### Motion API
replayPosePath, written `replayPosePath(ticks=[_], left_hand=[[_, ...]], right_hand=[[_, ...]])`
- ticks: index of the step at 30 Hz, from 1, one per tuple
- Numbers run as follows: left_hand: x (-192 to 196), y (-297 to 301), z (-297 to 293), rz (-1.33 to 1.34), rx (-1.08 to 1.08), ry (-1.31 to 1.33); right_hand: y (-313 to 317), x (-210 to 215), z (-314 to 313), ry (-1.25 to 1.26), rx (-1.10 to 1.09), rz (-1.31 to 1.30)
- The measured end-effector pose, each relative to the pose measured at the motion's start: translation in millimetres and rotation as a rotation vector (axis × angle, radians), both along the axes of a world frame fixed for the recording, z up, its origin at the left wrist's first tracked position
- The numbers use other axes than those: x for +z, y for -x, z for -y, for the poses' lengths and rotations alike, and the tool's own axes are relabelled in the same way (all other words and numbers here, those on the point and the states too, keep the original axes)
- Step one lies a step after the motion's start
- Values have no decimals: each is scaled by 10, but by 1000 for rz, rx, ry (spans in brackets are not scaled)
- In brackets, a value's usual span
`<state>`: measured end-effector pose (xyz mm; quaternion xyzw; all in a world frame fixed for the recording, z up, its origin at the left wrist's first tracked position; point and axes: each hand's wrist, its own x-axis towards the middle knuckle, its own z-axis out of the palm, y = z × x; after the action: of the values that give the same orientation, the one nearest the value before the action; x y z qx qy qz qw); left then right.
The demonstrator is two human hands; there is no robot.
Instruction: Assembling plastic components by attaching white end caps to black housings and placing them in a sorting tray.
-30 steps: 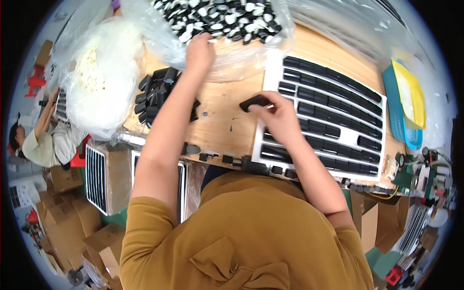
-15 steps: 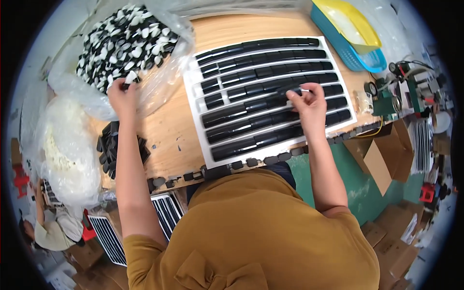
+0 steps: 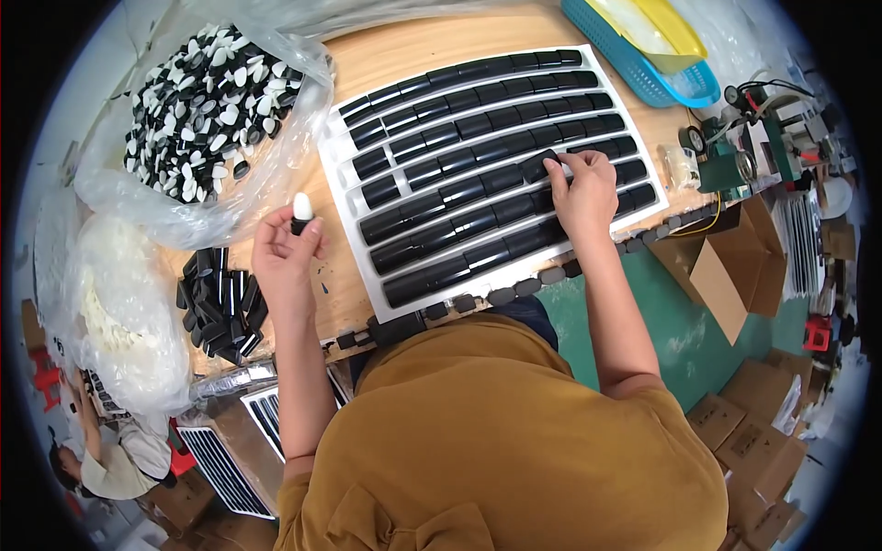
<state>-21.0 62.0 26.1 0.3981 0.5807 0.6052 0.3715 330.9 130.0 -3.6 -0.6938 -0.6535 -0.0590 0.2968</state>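
In the fingertips of my left hand (image 3: 287, 253) is a small black piece with a white oval top (image 3: 302, 208), upright, just left of the tray. My right hand (image 3: 588, 193) is closed in a pinch on a short black tube (image 3: 539, 167), tilted slightly out of its row. Beneath it lies a white tray (image 3: 341, 147) with several rows of glossy black tubes; some slots at its left end are bare white. A loose heap of black tubes (image 3: 220, 303) sits left of my left forearm.
Mixed black and white oval pieces (image 3: 207, 110) are piled on clear plastic at the far left, above a bag of pale pieces (image 3: 124, 303). Blue and yellow baskets (image 3: 657, 78) and a green machine (image 3: 730, 173) stand right. Dark pads line the near table edge. A co-worker (image 3: 115, 464) sits lower left.
My left hand has come back from the pile toward the tray with the white-topped piece. My right hand stays over the same row; the tube at its fingertips now shows more clearly.
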Motion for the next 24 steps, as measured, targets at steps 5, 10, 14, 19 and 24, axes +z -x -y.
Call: replayPosePath(ticks=[5,10,14,19,24], left_hand=[[-84,-141,145,206,-49,95],[-93,-123,187,269,-68,108],[-89,-118,198,381,-129,142],[-106,-55,287,426,-103,106],[-388,231,435,261,-68,3]], right_hand=[[-33,-1,62,14,23,20],[-456,-24,-177,-46,-248,259],[-370,-115,-181,12,-233,333],[-319,-125,-164,-97,-174,195],[-187,-80,-222,-72,-60,-234]])
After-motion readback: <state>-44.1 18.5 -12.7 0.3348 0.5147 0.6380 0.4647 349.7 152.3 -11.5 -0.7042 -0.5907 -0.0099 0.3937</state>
